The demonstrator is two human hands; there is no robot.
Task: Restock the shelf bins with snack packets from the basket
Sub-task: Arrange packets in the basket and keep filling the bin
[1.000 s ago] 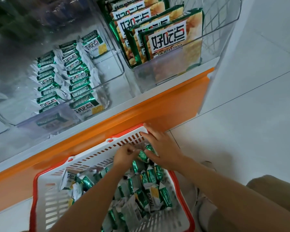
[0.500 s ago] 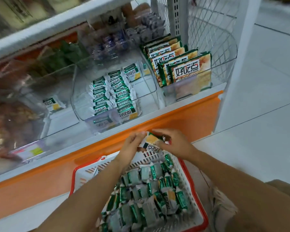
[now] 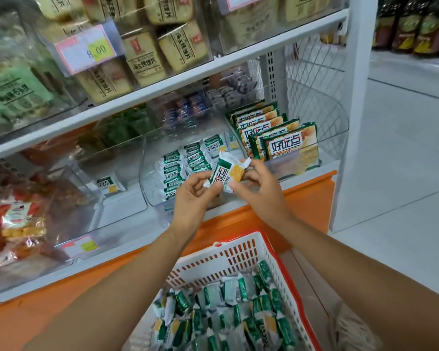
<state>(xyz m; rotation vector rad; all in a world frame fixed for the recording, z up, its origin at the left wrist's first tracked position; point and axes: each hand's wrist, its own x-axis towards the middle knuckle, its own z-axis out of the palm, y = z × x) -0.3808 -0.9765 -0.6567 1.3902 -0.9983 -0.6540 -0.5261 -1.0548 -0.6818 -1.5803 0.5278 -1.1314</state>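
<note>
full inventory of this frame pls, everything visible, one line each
held packet: one, green, white and yellow, between both hands, in front of the middle bin
basket: one, white with red rim, bottom centre
basket packets: many, green and white, piled in the basket
middle bin: one, clear, lower shelf
small packets: many, green and white, rows in the middle bin
lone packet: one, green and white, in the bin to the left
large packs: several, green and yellow, upright in the right bin
beige packs: several, upper shelf
price tag: one, pink and yellow, upper shelf front
left hand: pinches the held packet's lower end
right hand: pinches its upper end
</note>
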